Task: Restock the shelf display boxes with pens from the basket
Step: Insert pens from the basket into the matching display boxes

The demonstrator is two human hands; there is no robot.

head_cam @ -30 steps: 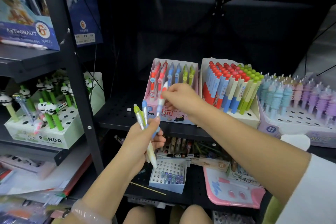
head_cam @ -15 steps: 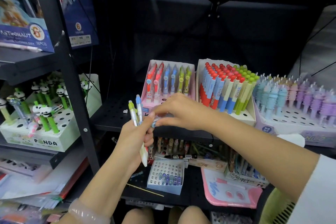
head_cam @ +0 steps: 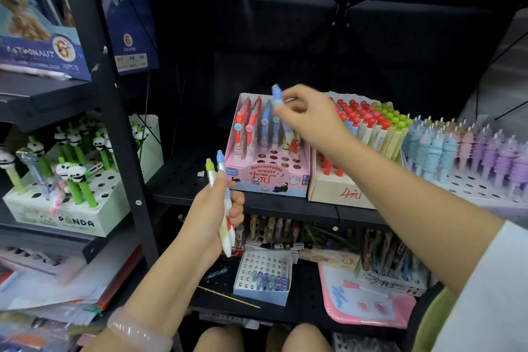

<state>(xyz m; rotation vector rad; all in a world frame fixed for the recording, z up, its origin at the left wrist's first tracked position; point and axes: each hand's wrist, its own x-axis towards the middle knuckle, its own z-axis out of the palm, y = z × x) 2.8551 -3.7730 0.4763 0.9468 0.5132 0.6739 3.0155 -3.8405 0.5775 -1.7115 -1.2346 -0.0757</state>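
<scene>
Right hand [head_cam: 307, 120] pinches blue-capped pen [head_cam: 276, 93] above pink display box [head_cam: 267, 177], front-left on shelf [head_cam: 183, 177]. Left hand [head_cam: 213, 208] clenches two spare pens [head_cam: 225, 203]. Risk: motion blur suggests haste; tip may miss an empty hole, toppling neighbours.

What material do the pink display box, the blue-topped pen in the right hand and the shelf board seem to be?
Pink display box: probably printed cardboard, with flat folded walls and punched holes.
Blue-topped pen in the right hand: likely plastic, judging by its smooth coloured cap; blurred, so this is uncertain.
Shelf board: apparently black painted metal, a thin sheet with rows of perforations.
</scene>
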